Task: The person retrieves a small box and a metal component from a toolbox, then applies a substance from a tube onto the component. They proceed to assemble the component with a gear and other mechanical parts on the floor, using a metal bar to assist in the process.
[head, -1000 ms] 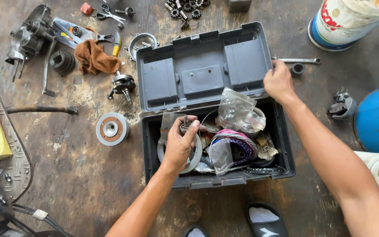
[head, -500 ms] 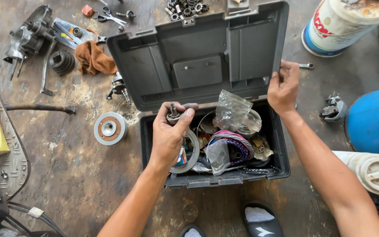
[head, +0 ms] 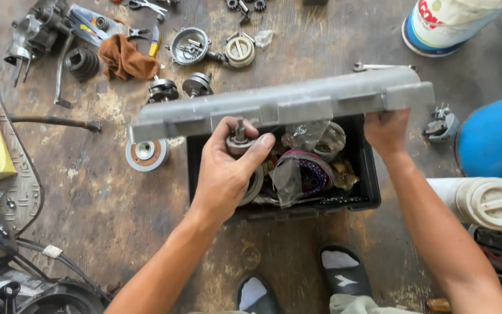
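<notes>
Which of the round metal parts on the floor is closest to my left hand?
The flat disc with the reddish ring, just left of the toolbox. The other round parts lie farther up, beyond the lid; the left hand hovers beside it.

A small metal part (head: 238, 138), round with a short shaft standing upright from its top, is held just above the left end of a dark plastic toolbox (head: 367, 192). The toolbox is set on a stained workshop floor, filled with clear plastic bags, a coil of purple cable and round metal pieces. Its grey lid (head: 286, 103) is raised partway, tilted over the rear of the box, the front edge with two latch tabs turned toward the camera
</notes>
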